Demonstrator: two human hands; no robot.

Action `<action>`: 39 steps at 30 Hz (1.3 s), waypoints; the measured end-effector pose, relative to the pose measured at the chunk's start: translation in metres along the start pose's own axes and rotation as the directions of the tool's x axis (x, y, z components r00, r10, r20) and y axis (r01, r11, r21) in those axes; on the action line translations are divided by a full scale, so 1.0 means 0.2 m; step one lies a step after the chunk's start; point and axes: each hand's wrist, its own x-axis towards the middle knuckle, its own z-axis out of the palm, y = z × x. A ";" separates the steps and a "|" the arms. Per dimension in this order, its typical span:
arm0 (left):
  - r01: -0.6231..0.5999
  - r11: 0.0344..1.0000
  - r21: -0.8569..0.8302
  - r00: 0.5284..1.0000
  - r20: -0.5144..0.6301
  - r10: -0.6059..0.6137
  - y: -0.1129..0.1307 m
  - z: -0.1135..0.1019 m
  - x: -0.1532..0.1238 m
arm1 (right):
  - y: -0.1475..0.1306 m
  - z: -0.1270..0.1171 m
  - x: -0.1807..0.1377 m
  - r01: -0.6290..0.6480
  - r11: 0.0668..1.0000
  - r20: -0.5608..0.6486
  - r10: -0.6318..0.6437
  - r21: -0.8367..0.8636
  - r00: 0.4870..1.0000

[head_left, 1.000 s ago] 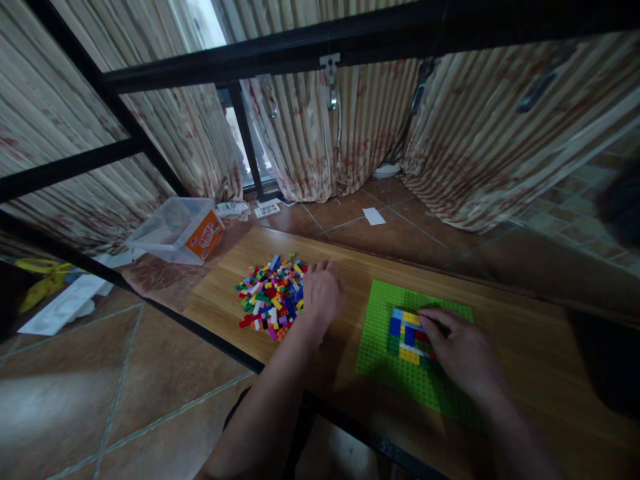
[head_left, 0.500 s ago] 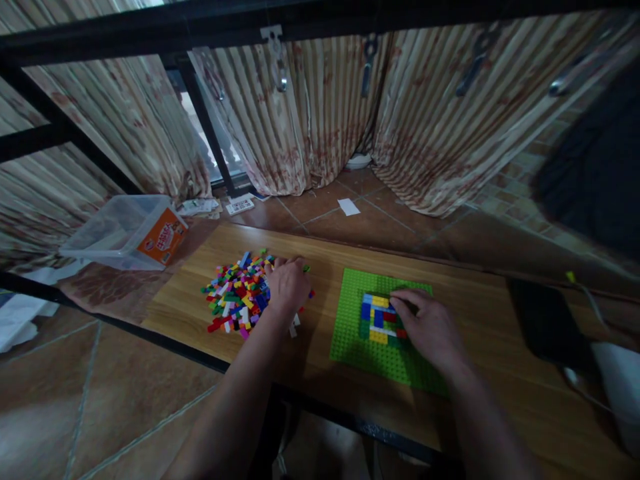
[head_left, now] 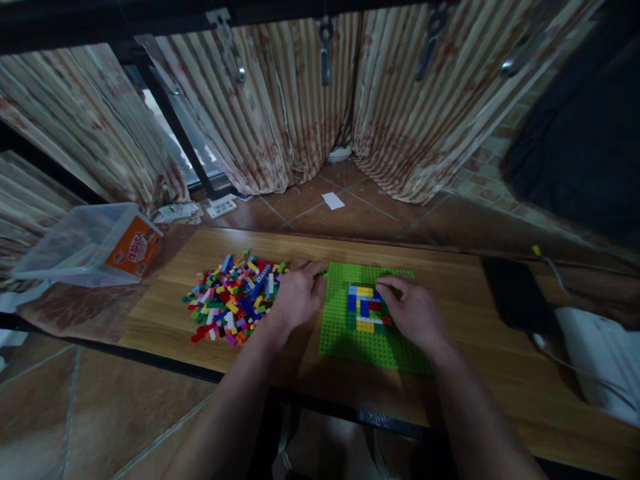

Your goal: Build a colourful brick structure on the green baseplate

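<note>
My left hand is over the wood between the brick pile and the baseplate, its thumb and forefinger curled toward each other. A tiny dark piece shows at its fingertips, too small to name. A heap of coloured building bricks lies to its left. On the green studded baseplate sits a low block of joined bricks in blue, yellow, red, white and green. My right hand pinches at the block's far right corner, where a bit of blue brick shows under the fingertips; the palm covers part of the plate.
The wooden table has a dark front edge. A clear plastic box with an orange label stands at the left. To the right lie a black phone-like slab, a cable and a white object. Striped curtains hang behind.
My left hand has come out of the brick pile and moved right, close to the baseplate's left edge. My right hand stays at the block's corner. The view has swung slightly right.
</note>
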 end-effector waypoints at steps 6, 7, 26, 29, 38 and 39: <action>0.047 0.944 -0.327 0.990 0.140 -0.001 0.05 0.07 -0.03 | -0.01 -0.01 0.00 -0.001 0.999 -0.035 0.002 0.045 0.999; 0.073 0.928 -0.365 0.986 0.167 -0.012 0.06 0.08 -0.03 | -0.01 -0.01 0.00 0.003 0.998 -0.038 0.000 0.063 0.999; 0.197 0.828 -0.525 0.950 0.309 -0.030 0.11 0.14 -0.02 | -0.08 0.00 -0.02 0.183 0.954 0.148 -0.222 0.236 0.964; 0.202 0.871 -0.447 0.962 0.256 -0.092 0.09 0.14 -0.02 | -0.07 0.00 -0.02 0.177 0.968 0.134 -0.202 0.177 0.970; 0.160 0.925 -0.344 0.966 0.245 -0.076 0.07 0.14 -0.02 | -0.07 0.00 -0.02 0.140 0.989 0.100 -0.145 0.052 0.984; 0.158 0.926 -0.342 0.967 0.243 -0.075 0.07 0.14 -0.02 | -0.07 0.00 -0.01 0.136 0.989 0.096 -0.140 0.050 0.985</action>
